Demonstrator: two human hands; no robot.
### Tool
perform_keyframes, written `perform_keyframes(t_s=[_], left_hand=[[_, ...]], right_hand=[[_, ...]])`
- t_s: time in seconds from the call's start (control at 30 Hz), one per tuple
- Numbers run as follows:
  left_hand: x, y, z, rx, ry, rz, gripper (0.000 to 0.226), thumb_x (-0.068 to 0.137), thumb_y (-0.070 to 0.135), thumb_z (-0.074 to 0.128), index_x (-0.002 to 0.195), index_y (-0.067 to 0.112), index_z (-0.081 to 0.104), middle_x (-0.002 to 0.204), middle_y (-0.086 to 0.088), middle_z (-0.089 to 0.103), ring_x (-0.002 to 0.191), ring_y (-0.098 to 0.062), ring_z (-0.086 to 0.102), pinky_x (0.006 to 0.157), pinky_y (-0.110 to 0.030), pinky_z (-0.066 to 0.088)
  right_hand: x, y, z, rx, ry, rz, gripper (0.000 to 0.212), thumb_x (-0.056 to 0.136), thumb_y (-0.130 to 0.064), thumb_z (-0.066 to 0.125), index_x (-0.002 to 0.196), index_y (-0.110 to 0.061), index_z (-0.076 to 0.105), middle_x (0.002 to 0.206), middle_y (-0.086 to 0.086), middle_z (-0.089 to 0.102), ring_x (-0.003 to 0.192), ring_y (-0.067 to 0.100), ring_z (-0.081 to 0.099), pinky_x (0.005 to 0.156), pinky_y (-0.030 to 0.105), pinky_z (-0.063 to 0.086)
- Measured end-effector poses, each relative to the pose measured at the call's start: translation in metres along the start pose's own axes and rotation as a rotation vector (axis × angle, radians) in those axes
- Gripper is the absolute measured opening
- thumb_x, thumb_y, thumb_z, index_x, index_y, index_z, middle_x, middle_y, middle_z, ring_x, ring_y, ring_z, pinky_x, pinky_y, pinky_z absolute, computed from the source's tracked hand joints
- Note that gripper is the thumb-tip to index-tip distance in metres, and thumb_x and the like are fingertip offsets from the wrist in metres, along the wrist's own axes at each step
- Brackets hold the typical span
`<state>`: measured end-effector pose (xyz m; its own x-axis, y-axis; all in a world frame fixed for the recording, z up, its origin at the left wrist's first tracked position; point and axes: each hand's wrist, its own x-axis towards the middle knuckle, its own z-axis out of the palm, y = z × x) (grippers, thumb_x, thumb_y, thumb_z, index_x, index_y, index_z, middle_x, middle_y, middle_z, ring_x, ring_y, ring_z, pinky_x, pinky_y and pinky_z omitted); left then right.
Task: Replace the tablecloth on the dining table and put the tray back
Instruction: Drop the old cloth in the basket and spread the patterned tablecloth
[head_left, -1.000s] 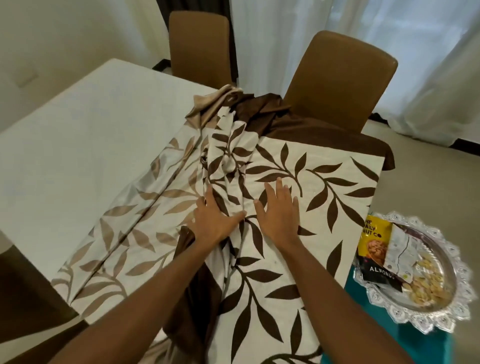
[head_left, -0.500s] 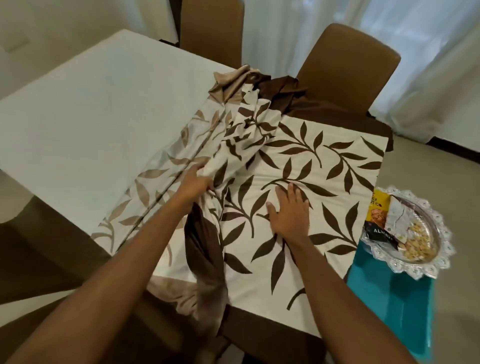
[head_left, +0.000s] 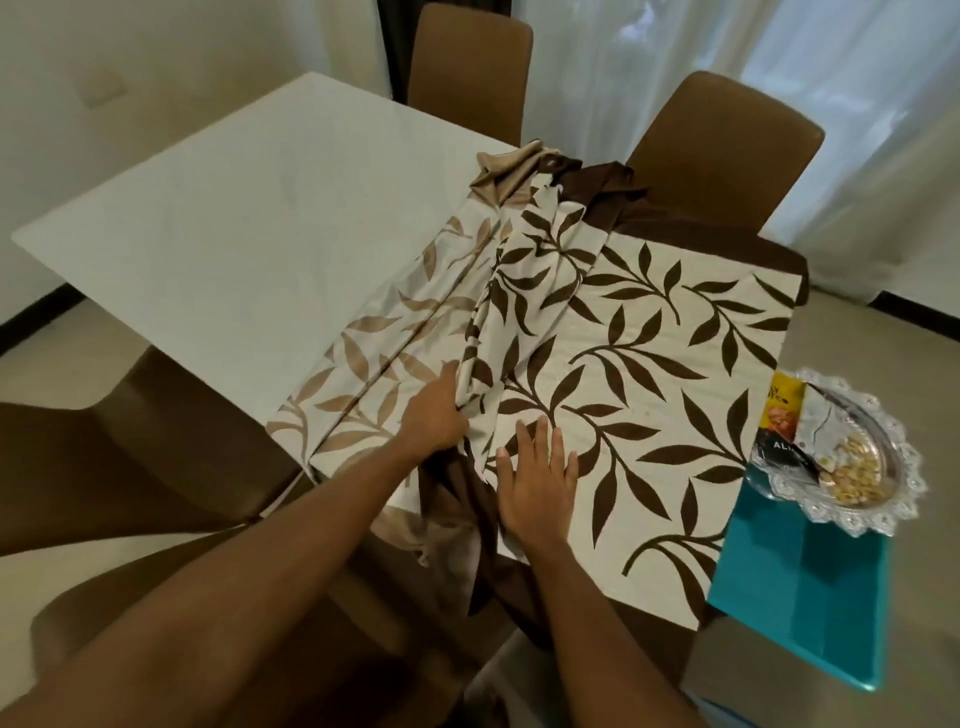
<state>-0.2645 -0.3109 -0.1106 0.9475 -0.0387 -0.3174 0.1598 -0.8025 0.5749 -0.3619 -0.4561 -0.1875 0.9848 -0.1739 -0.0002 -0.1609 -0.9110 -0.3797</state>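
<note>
A cream tablecloth (head_left: 649, 374) with dark brown leaves and a brown border covers the right half of the white dining table (head_left: 249, 228). Its left part is bunched in folds along the middle, with the paler underside turned up. My left hand (head_left: 434, 415) grips a fold of that bunched cloth. My right hand (head_left: 537, 475) lies flat on the spread part, fingers apart. The silver tray (head_left: 893, 447) with a nut packet and loose snacks rests off the table at the right, on a teal surface (head_left: 810, 587).
Two brown chairs (head_left: 727, 150) stand at the far side, before white curtains (head_left: 857, 104). More brown chair seats (head_left: 104, 467) are at the near left. The table's left half is bare white.
My left hand has pulled the gathered fold leftward, exposing more patterned cloth. My right hand slid back toward the near edge and stays flat. The view has shifted.
</note>
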Motion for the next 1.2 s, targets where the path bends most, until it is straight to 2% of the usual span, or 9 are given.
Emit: perform_keyframes(t_s=[0.1,0.23,0.33,0.47,0.53,0.73,0.9,1.03,1.2], left_hand=[[-0.002,-0.007,-0.03,-0.325,0.008,-0.025,0.051,0.088,0.006,0.058,0.139,0.012,0.051,0.129,-0.002,0.06,0.118,-0.023,0.057,0.091,-0.028,0.045],[0.004,-0.026,-0.077,-0.707,-0.046,-0.426,0.025,0.078,0.007,0.057,0.102,0.002,0.065,0.113,-0.018,0.068,0.09,-0.028,0.066,0.093,-0.045,0.054],[-0.009,-0.03,-0.091,-0.426,-0.053,-0.324,0.027,0.082,0.028,0.072,0.102,0.012,0.067,0.107,-0.008,0.07,0.094,-0.023,0.065,0.085,-0.036,0.054],[-0.034,-0.037,-0.056,-0.079,-0.158,-0.18,0.117,0.046,0.074,0.085,0.144,0.025,0.042,0.139,0.008,0.053,0.126,-0.019,0.052,0.109,-0.043,0.043],[-0.046,-0.041,-0.029,0.106,-0.156,-0.162,0.129,0.044,0.075,0.08,0.151,0.026,0.025,0.148,0.002,0.043,0.133,-0.025,0.047,0.109,-0.047,0.043],[-0.044,-0.033,-0.015,0.268,-0.067,0.002,0.057,0.083,0.034,0.069,0.131,0.017,0.044,0.118,-0.008,0.063,0.11,-0.03,0.06,0.092,-0.043,0.053],[-0.014,-0.065,-0.09,-0.454,-0.283,-0.206,0.031,0.088,-0.007,0.047,0.11,0.014,0.054,0.09,-0.003,0.056,0.079,-0.016,0.054,0.071,-0.031,0.047],[0.035,-0.111,-0.165,-0.636,-0.428,-0.425,0.02,0.071,0.012,0.055,0.089,0.007,0.062,0.084,-0.013,0.063,0.074,-0.025,0.061,0.075,-0.033,0.051],[0.055,-0.131,-0.196,-0.158,-0.436,-0.144,0.062,0.074,0.046,0.082,0.125,0.017,0.061,0.119,-0.001,0.065,0.111,-0.026,0.063,0.101,-0.039,0.05]], right_hand=[[-0.001,-0.002,0.0,-0.013,0.014,-0.008,0.063,0.102,-0.057,0.034,0.155,-0.024,0.038,0.166,0.007,0.024,0.155,0.027,0.016,0.123,0.052,0.013],[0.001,0.001,0.002,-0.025,0.001,-0.014,0.065,0.101,-0.057,0.034,0.157,-0.025,0.032,0.168,0.007,0.018,0.156,0.027,0.01,0.125,0.053,0.009],[0.001,-0.001,0.0,-0.02,-0.025,-0.003,0.066,0.101,-0.058,0.033,0.158,-0.026,0.029,0.168,0.009,0.016,0.156,0.029,0.009,0.124,0.053,0.008],[0.001,0.001,-0.001,-0.026,-0.108,0.003,0.068,0.102,-0.059,0.028,0.161,-0.028,0.019,0.17,0.008,0.005,0.156,0.029,-0.002,0.124,0.052,0.0],[0.004,-0.005,-0.007,-0.022,-0.13,0.014,0.068,0.101,-0.058,0.033,0.161,-0.028,0.019,0.17,0.009,0.004,0.156,0.029,-0.003,0.124,0.053,-0.001],[-0.015,-0.035,0.001,0.029,-0.072,0.058,0.064,0.101,-0.058,0.035,0.157,-0.027,0.032,0.168,0.009,0.014,0.156,0.029,0.006,0.124,0.052,0.004],[-0.025,-0.038,0.014,-0.056,0.018,0.088,0.061,0.101,-0.063,0.026,0.155,-0.035,0.032,0.168,0.005,0.02,0.156,0.025,0.008,0.124,0.051,0.003],[-0.002,-0.062,0.019,-0.029,0.094,0.288,0.051,0.094,-0.052,0.048,0.136,-0.023,0.053,0.153,0.01,0.044,0.145,0.032,0.034,0.117,0.056,0.027],[0.031,-0.154,0.038,0.191,0.163,0.21,0.038,0.091,-0.038,0.055,0.121,-0.016,0.063,0.123,0.006,0.061,0.117,0.027,0.057,0.101,0.046,0.046]])
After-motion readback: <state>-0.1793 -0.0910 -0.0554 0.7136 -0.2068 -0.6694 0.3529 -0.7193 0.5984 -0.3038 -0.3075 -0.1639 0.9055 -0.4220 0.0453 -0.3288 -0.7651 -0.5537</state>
